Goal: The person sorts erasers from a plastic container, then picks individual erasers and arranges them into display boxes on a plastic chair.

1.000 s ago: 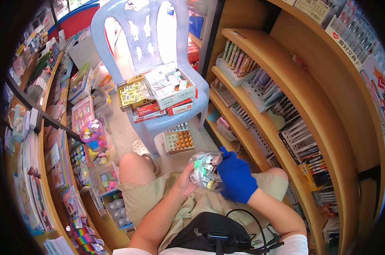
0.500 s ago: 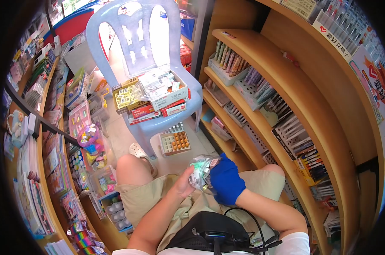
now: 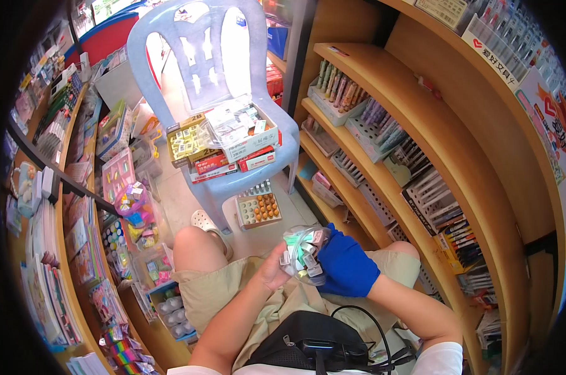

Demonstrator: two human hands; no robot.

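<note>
A clear round plastic jar [image 3: 300, 276] is held above my lap, its mouth tilted up toward me. Small white and green blocks, which look like erasers [image 3: 308, 252], show inside it. My bare left hand [image 3: 275, 267] is closed around the jar's left side. On the other side, my right hand [image 3: 348, 264] in a blue glove rests closed against the jar; its fingertips are hidden behind it. Ahead, a blue plastic chair [image 3: 276, 122] carries a white box [image 3: 251, 150] of small packaged blocks, a yellow-black box [image 3: 186, 142] and red boxes [image 3: 215, 164] beneath.
Under the chair stands a tray [image 3: 258, 210] of orange and pale round-topped items. Curved wooden shelves [image 3: 470, 162] filled with pens rise close on the right. Stationery shelves [image 3: 76, 250] and plastic bins [image 3: 153, 265] line the left. A black pouch [image 3: 305, 340] with a cable lies at my waist.
The jar has turned so that its mouth and contents face me more. My gloved right hand has shifted slightly right and its wrist has rotated. My left hand has stayed almost in place.
</note>
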